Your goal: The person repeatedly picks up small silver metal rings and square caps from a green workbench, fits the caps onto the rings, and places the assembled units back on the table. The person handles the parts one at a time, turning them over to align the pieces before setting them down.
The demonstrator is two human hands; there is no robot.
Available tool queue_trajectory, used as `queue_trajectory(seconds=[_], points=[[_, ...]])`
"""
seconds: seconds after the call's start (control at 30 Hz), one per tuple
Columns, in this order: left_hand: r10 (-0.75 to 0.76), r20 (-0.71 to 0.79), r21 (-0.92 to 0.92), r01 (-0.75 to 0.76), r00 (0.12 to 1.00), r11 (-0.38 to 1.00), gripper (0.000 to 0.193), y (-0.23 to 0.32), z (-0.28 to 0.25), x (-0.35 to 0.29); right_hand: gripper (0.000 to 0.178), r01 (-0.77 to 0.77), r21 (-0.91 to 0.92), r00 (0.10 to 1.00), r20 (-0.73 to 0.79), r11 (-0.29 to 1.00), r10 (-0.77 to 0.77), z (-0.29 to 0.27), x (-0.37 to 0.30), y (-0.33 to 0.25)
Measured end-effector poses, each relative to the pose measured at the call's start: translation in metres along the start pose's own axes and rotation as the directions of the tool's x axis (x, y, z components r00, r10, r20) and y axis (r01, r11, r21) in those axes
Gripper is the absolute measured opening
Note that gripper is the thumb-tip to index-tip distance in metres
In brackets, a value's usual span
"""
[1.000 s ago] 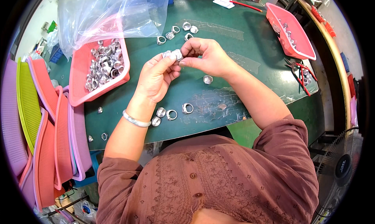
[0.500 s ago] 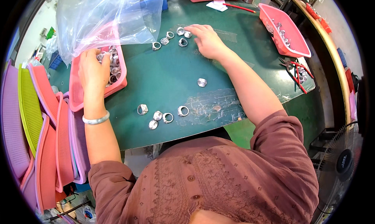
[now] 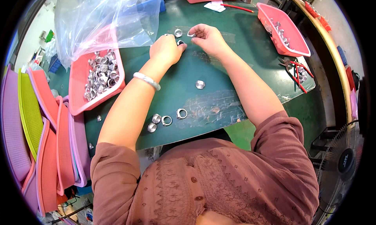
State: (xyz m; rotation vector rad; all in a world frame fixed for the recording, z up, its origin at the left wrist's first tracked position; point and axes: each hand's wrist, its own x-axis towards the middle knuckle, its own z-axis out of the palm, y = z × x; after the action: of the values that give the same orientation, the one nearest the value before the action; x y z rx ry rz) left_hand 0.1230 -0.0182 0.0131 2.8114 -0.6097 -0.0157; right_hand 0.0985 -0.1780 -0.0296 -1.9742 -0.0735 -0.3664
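In my right hand (image 3: 209,40), thumb and fingers pinch a silver ring (image 3: 191,35). Close by on its left, my left hand (image 3: 165,50) is closed around another ring (image 3: 180,43), partly hidden by the fingers. One more silver ring (image 3: 178,33) lies on the table just beyond both hands. Nearer to me is a lone ring (image 3: 200,84). At the table's front lie several rings, among them an upright-faced one (image 3: 181,113) and a chunky one (image 3: 156,118). Left of my left forearm stands a pink basket (image 3: 121,74) of silver rings.
A clear plastic bag (image 3: 105,21) drapes over the basket's far end. At right are a pink tray (image 3: 299,48) with rings and red-handled pliers (image 3: 293,74). Stacked coloured baskets (image 3: 49,146) stand left, a fan (image 3: 344,162) right. The table (image 3: 231,74) is green.
My left hand has left the basket and moved right and away from me to the rings by my right hand. My right hand now holds a ring.
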Motion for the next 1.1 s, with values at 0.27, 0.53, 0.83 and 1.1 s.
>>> queue_trajectory(seconds=[0.27, 0.53, 0.83, 1.1], points=[[0.114, -0.162, -0.081, -0.129, 0.98, 0.988, 0.028, -0.014, 0.021, 0.001, 0.019, -0.182, 0.479, 0.981, 0.152, 0.859, 0.124, -0.004, -0.007, -0.023], [0.081, -0.129, -0.844, -0.152, 0.988, 0.514, 0.022, -0.037, 0.005, -0.036, 0.021, -0.248, 0.569, 0.947, 0.314, 0.784, 0.072, -0.003, -0.018, -0.036], [0.008, -0.214, -0.95, -0.21, 0.977, 0.231, 0.02, -0.038, -0.005, -0.077, 0.018, -0.251, 0.498, 0.897, 0.443, 0.83, 0.005, 0.005, -0.038, -0.063], [0.04, -0.172, -0.979, -0.176, 0.984, 0.105, 0.022, -0.044, 0.002, -0.082, 0.019, -0.289, 0.562, 0.84, 0.537, 0.775, -0.077, 0.006, -0.04, -0.058]])
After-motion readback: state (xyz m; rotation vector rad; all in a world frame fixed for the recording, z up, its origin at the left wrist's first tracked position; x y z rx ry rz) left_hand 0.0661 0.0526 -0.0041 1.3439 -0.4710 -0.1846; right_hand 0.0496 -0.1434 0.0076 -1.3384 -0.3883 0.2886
